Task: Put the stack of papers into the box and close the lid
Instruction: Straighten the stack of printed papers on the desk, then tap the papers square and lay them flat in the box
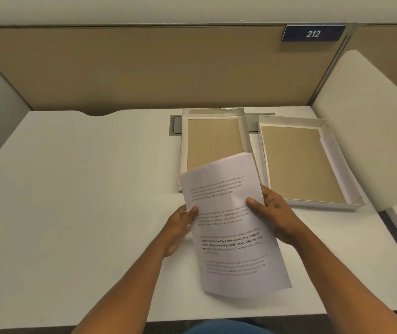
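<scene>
Holding the stack of papers [231, 227] above the desk [72, 213], the person has yet to load it. Left hand [180, 227] pinches its left edge, right hand [274, 213] its right. Beyond lie the empty box [213, 141] and, rightward, its lid [303, 162], both open-side up.

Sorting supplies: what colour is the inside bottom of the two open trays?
Tan cardboard brown with white walls, seen in the head view: left tray, right tray.

White desk [72, 189], tan partition [144, 68], sign "212" [313, 33].
</scene>
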Available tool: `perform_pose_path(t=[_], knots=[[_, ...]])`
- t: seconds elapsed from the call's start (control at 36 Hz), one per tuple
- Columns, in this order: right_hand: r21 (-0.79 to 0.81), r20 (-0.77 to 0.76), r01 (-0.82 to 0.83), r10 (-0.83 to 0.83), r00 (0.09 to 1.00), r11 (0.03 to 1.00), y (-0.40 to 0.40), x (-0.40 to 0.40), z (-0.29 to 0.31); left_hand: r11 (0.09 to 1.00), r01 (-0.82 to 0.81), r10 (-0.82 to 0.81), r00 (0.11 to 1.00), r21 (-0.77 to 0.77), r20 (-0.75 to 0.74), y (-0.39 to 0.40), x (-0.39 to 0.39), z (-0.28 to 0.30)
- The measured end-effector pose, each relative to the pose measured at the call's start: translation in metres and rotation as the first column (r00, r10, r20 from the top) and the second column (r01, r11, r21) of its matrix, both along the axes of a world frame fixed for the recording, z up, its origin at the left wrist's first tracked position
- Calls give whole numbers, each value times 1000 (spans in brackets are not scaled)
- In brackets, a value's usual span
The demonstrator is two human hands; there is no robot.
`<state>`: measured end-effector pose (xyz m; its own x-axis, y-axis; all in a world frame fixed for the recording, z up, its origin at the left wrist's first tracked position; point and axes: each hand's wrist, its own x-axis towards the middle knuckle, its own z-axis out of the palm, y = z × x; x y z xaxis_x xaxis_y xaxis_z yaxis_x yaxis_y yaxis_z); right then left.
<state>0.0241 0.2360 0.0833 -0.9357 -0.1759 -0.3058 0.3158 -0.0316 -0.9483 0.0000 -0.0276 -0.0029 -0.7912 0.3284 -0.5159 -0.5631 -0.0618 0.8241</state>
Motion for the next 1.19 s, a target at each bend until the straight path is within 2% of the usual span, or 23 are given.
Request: perform_pose_path(t=[0.06, 0.08, 0.17, 0.33, 0.44, 0.53, 0.58, 0.67, 0.78, 1.06, 1.19], knots=[[-9, -24, -14, 14, 1000, 1000, 1, -4, 7, 974, -35, 19, 997, 224, 77, 3, -1, 13], [3, -37, -14, 15, 999, 1000, 1, -6, 10, 963, -59, 37, 995, 262, 89, 5, -3, 20], [99, -105, 31, -21, 994, 995, 2, -15, 13, 967, -157, 156, 988, 203, 21, 9, -14, 36], [277, -335, 209, -110, 936, 938, -4, -25, 25, 947, -318, 316, 900, 45, -301, 26, -27, 83], [191, -511, 383, -242, 825, 904, -9, -22, 35, 928, -368, 355, 821, 61, -448, 37, -23, 106], [92, -578, 509, -370, 727, 856, -16, -9, 33, 927, -371, 344, 775, 59, -529, 41, -9, 103], [80, -560, 572, -438, 703, 816, -18, 2, 14, 923, -385, 325, 760, 14, -563, 43, 3, 88], [138, -458, 605, -491, 741, 784, -23, 21, -23, 916, -399, 322, 791, -39, -520, 48, 18, 57], [178, -400, 608, -507, 763, 774, -27, 28, -43, 912, -402, 314, 811, -80, -494, 53, 23, 37], [334, -378, 528, -402, 834, 781, -17, 34, -64, 897, -377, 252, 865, -232, -433, 50, 25, 4], [394, -348, 488, -365, 863, 779, -15, 35, -72, 901, -349, 210, 870, -258, -446, 46, 23, -1]])
